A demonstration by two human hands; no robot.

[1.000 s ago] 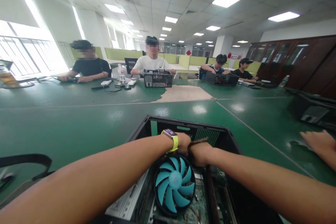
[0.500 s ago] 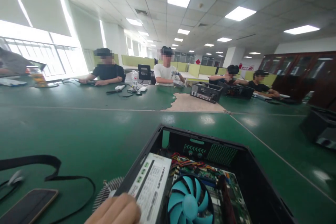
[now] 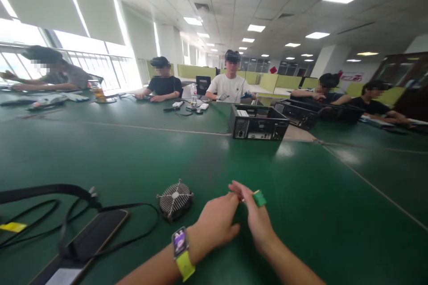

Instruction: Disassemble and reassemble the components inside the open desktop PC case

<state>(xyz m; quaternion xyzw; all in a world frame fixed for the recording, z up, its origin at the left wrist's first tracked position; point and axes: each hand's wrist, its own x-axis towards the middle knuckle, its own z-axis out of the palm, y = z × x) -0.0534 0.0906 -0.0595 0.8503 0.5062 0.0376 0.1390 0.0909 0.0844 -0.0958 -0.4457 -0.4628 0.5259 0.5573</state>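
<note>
From my end of the link, I see the right grip (image 3: 257, 220) apparently pinching one small green piece (image 3: 259, 198), which shows at the right side of its fingers above the counter (image 3: 321, 231); its outline is blurred, though it may be a bit of circuit board. The left grip (image 3: 216, 216) meets the right grip at the fingertips, and I cannot tell whether it holds anything. I judge the green piece light, stiff and easily damaged, so I'd take it by its edges, without bending or squeezing it. Left of the left grip, near it on the counter, sits one round finned heatsink (image 3: 175, 198); I'd expect it to be rigid and fairly dense, best held round its outer rim, clear of the thin fins. Counting on: one watch (image 3: 179, 241) on the left wrist, and one dark flat device (image 3: 102, 234) farther left of the left grip, with a black strap (image 3: 43, 187) looping over it. Well beyond both grips stands one open computer case (image 3: 259, 131); at least one more case (image 3: 297, 116) is behind it to the right. I count five co-workers (image 3: 230, 84) across the counter, and one clear bottle (image 3: 194, 93), far ahead and left of the grips.
</note>
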